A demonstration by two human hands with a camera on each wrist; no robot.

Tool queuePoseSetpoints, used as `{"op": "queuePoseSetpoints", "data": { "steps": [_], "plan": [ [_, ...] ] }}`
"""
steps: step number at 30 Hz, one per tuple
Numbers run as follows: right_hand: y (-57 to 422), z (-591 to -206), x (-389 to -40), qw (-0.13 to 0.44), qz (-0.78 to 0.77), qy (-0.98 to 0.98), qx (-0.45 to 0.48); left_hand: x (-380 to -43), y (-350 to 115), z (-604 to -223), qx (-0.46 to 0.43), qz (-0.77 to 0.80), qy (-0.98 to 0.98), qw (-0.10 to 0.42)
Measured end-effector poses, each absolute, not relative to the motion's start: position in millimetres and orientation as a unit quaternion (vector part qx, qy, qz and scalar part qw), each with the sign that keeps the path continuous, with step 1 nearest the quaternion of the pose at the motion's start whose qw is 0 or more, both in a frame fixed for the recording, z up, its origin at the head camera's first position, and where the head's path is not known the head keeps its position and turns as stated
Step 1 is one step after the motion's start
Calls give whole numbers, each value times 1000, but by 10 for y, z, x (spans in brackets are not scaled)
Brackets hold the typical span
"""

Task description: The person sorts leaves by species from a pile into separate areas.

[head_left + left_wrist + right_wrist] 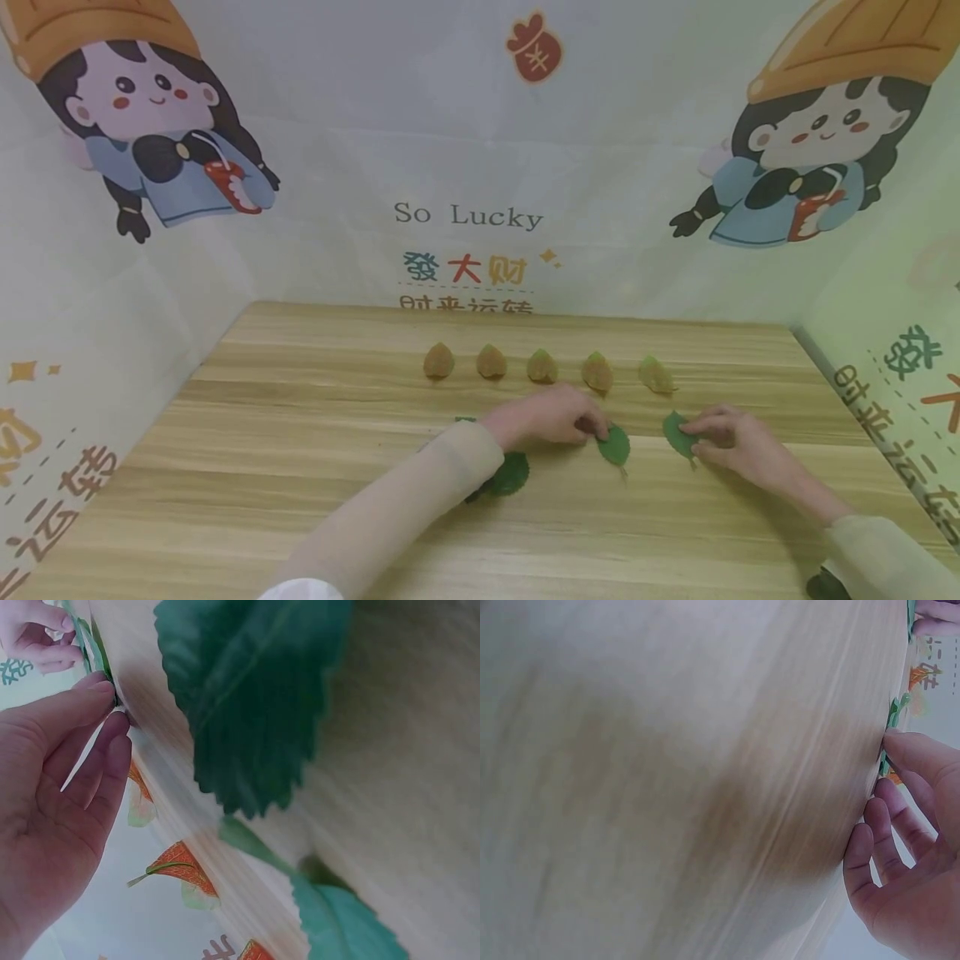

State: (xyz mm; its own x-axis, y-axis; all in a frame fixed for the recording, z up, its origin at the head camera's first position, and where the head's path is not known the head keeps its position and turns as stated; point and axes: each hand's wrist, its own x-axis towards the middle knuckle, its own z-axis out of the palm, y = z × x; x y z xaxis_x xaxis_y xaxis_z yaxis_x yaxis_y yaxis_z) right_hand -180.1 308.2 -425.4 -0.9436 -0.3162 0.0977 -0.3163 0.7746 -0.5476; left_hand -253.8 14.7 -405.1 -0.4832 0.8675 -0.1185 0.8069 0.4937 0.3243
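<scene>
L hand pinches green leaf, R hand another leaf, both nr side of orange leaves. Edge grips prob. suit flat leaves.

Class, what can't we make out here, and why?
Head: how many green leaves the left sleeve partly covers.
Head: what the dark thing is; the bottom edge cuts it.
Left wrist: rest of the large near leaf, cut by the top edge.
Right wrist: part of the held leaf, hidden by the right hand.
</scene>
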Motion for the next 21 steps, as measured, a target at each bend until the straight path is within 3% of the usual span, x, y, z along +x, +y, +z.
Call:
{"op": "queuePoseSetpoints", "data": {
  "steps": [21],
  "plan": [
    [3050,-4232,-1784,11,289,-943,167,-2490,93,-4001,508,64,844,161]
  ]
}}
